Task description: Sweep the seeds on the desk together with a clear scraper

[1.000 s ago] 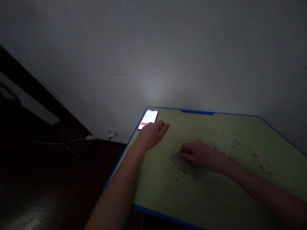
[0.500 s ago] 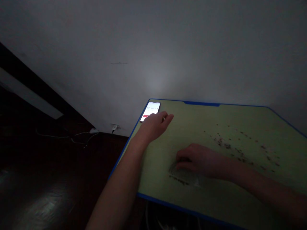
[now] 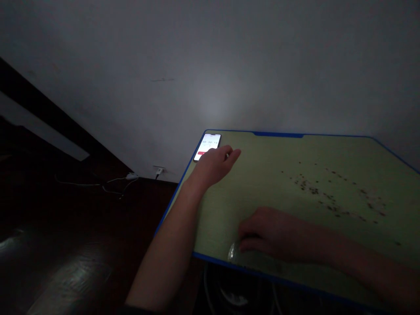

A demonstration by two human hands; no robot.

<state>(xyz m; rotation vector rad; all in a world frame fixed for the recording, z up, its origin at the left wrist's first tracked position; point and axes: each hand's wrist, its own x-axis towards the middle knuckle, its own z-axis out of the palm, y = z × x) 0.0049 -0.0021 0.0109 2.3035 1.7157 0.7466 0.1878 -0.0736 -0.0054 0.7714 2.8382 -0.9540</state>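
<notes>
My left hand (image 3: 216, 166) rests at the table's left side, overlapping the lower part of a lit phone (image 3: 207, 145) that shows a timer. Its fingers are loosely bent and the thumb stands apart; I see nothing held. Closer to the front edge, my right hand (image 3: 262, 234) is closed on a thin, clear, plastic-looking piece (image 3: 232, 252), which glints beneath the fingers. What exactly this piece is I cannot make out. Small dark crumbs (image 3: 311, 190) lie scattered on the pale green tabletop (image 3: 262, 175) beyond the right forearm.
A blue rim (image 3: 278, 134) runs round the table, which stands against a grey wall (image 3: 278, 65). Under the front edge is a dark container (image 3: 243, 288), its contents unclear. On the dark floor at left lie white cables (image 3: 78, 184) near a plugged-in charger (image 3: 159, 170).
My right hand has moved toward the front edge with the clear piece, and the line of dark crumbs before it has reached that edge. My left hand stays beside the phone. The view has shifted slightly.
</notes>
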